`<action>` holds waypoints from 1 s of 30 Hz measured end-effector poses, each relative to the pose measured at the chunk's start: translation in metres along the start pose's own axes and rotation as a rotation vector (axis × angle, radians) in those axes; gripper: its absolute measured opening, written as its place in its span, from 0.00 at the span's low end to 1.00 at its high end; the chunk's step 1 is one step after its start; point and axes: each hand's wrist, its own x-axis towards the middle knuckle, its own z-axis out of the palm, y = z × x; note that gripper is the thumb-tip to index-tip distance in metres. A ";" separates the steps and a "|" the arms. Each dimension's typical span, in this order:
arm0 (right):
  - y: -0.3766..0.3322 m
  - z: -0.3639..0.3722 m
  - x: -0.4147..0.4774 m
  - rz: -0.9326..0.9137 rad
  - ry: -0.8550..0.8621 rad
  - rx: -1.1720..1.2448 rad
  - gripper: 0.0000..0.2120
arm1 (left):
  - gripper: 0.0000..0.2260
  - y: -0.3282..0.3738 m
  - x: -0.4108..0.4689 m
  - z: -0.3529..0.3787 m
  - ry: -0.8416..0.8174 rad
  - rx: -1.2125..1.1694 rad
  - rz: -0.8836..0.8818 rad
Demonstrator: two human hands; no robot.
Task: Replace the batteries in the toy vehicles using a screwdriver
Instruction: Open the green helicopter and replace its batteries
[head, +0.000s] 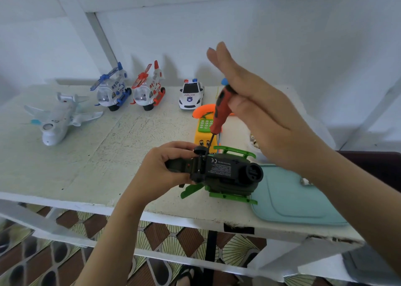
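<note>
A dark green toy helicopter (230, 172) lies turned over near the table's front edge, its black underside with a printed label facing me. My left hand (165, 168) grips its tail end. My right hand (256, 103) is above it, pinching a red-handled screwdriver (221, 110) between the thumb and the straight fingers. The screwdriver's thin shaft points down to the underside beside a small black wheel. I cannot see the tip clearly.
On the white table (86, 159), a white toy plane (58, 118), a blue helicopter (112, 90), a red helicopter (149, 90) and a police car (191, 94) stand along the back. A yellow toy phone (202, 133) sits behind the green helicopter, a teal pouch (297, 196) at its right.
</note>
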 end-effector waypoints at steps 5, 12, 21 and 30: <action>-0.001 0.002 0.002 0.057 0.152 0.114 0.21 | 0.19 -0.002 0.000 -0.001 0.001 0.009 -0.001; 0.012 0.001 0.001 0.075 0.246 -0.015 0.16 | 0.19 0.002 0.000 0.000 -0.006 -0.007 -0.009; 0.005 0.003 -0.001 0.070 0.221 0.039 0.13 | 0.18 0.002 0.000 -0.001 -0.009 -0.008 -0.018; -0.006 -0.001 0.000 0.036 0.026 0.070 0.21 | 0.19 0.002 0.000 0.001 0.011 -0.008 -0.016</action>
